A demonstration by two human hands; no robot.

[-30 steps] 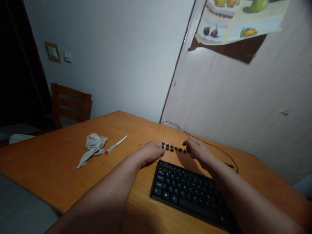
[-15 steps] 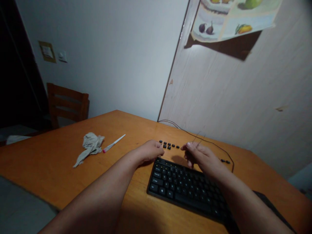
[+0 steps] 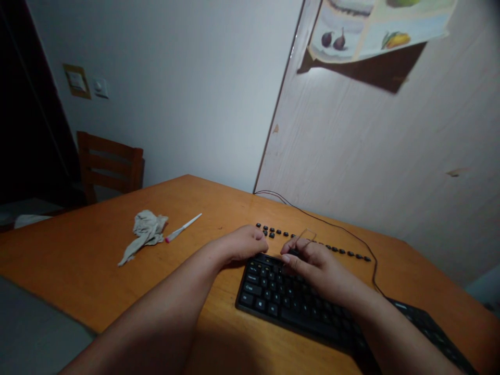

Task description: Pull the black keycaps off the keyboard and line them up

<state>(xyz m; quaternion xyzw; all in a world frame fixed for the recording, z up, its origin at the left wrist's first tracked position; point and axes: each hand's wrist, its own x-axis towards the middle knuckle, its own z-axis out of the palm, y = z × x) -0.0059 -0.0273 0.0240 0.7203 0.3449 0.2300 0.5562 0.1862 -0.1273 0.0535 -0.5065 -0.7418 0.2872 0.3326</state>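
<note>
A black keyboard point(image 3: 308, 320) lies at a slant on the table, keys facing up. Some spots along its upper rows show no keycap, only small yellowish points. My left hand point(image 3: 247, 244) rests at the keyboard's upper left corner with its fingers curled; what they hold, if anything, is hidden. Over the keyboard's upper edge, my right hand point(image 3: 310, 265) is closed around a wire keycap puller point(image 3: 307, 232), whose thin loop sticks up beyond the fingers. The thumb and fingertip come together low over the top row. Behind both hands lie several loose black keycaps point(image 3: 278, 232) in rows.
A crumpled grey cloth point(image 3: 148, 229) and a white brush with a pink end point(image 3: 183, 228) lie to the left on the wooden table point(image 3: 164, 195). A black cable point(image 3: 332, 225) runs along the wall side. A wooden chair point(image 3: 111, 161) stands beyond the left edge.
My right hand has moved down and slightly left onto the keyboard's upper edge, and the puller's loop has tilted lower. The left hand has shifted a little to the right.
</note>
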